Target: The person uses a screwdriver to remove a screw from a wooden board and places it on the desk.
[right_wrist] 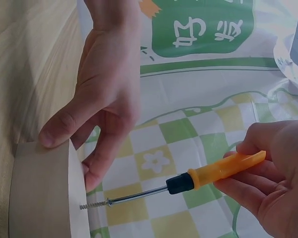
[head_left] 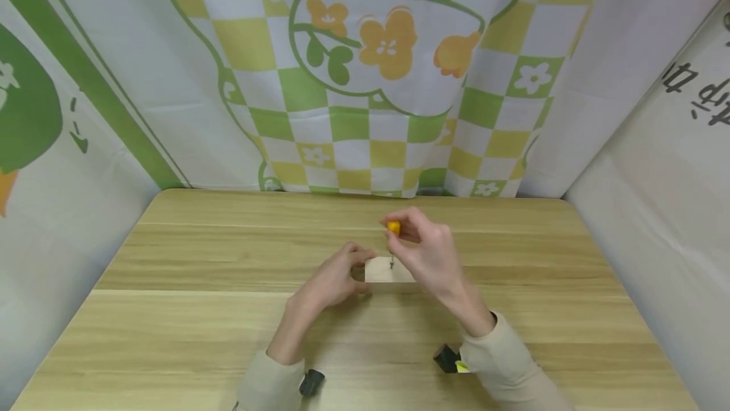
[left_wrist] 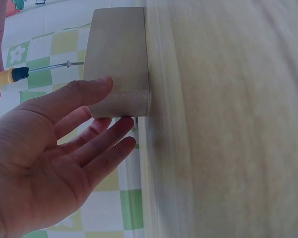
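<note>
A pale wooden block point(head_left: 377, 270) lies on the table in front of the person. My left hand point(head_left: 336, 275) grips its left end, the thumb on the near side and fingers around the end and far side. A screw point(right_wrist: 93, 205) stands partly sunk in the block's top face, with much of its thread showing. My right hand point(head_left: 429, 252) holds a screwdriver point(right_wrist: 218, 170) by its yellow-orange handle, between thumb and fingers. The driver's metal shaft point(left_wrist: 48, 66) runs down to the screw head, and its tip meets the head.
The wood-grain table point(head_left: 199, 322) spreads around the block. A patterned curtain point(head_left: 365, 126) hangs at the table's back edge, with pale cloth walls point(head_left: 656, 164) at the sides. Small black devices point(head_left: 312, 383) sit at both wrists by the sleeves.
</note>
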A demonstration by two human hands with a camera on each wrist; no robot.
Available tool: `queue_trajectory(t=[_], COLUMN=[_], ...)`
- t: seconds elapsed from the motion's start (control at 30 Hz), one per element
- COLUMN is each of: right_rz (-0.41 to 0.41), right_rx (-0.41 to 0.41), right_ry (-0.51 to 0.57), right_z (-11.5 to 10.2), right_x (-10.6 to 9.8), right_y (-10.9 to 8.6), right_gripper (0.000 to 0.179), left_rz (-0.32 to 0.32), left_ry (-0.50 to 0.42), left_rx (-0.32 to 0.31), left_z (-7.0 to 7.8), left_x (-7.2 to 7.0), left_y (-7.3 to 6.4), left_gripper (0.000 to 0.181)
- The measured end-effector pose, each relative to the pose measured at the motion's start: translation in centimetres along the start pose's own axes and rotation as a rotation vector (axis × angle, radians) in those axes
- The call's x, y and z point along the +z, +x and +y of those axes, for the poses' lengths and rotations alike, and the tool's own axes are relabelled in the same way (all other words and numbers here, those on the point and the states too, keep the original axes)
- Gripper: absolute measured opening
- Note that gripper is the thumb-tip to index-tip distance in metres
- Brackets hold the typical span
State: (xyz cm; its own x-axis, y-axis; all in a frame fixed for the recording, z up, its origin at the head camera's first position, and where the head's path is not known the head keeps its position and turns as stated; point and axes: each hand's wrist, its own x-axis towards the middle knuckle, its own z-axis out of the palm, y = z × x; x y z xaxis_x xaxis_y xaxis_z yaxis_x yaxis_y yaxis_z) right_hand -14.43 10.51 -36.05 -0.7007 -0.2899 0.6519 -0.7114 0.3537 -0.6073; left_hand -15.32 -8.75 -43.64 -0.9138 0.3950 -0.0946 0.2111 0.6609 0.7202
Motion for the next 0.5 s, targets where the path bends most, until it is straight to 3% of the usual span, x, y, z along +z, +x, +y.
queue_trajectory(t=[0.27,0.5], right_rz=[-0.019,0.061], right_rx=[0.018,-0.006], right_ry=[-0.079,-0.202], right_z=[-0.28,-0.55], right_x=[0.22,0.39], right_y=[-0.12,-0.18], right_gripper=[0.023,0.025], left_rz=[-0.002,0.006], left_ry=[-0.009,0.02], left_rx=[-0.001,0.024], left_z=[0.01,-0.15], left_x=[0.0,0.07], left_y=[-0.03,0.02], left_gripper=[0.064,0.062])
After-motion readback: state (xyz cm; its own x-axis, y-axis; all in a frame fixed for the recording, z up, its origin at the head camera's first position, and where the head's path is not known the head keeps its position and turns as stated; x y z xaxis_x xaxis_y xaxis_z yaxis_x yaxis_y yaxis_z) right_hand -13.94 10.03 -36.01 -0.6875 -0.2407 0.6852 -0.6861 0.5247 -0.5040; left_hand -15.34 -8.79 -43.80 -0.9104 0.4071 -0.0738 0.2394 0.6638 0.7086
